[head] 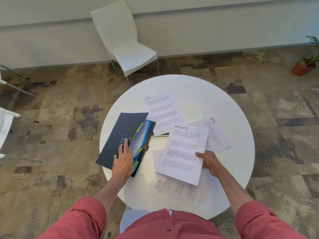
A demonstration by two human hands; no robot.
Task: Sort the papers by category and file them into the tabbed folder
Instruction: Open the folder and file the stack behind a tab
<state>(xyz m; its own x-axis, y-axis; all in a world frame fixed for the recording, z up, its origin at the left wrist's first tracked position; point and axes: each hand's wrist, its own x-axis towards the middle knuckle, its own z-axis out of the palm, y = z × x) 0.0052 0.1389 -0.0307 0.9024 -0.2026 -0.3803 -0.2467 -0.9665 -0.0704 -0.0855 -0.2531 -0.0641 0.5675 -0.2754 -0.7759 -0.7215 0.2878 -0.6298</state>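
A dark navy tabbed folder (119, 135) lies on the left of the round white table (207, 94), its cover slightly lifted over blue and green tabbed dividers (144, 135). My left hand (123, 157) rests flat on the cover near its right edge. My right hand (209, 163) pinches the right edge of a thin stack of papers headed "SPORTS" (184, 150), held just above the table. Loose sheets marked "HR" lie around it: one at the back (162, 109), one to the right (215, 133), one at the front (186, 188).
A white chair (124, 42) stands beyond the table against a pale wall. A potted plant (305, 66) sits on the patterned carpet at far right. Metal legs of other furniture (19, 90) show at the left edge.
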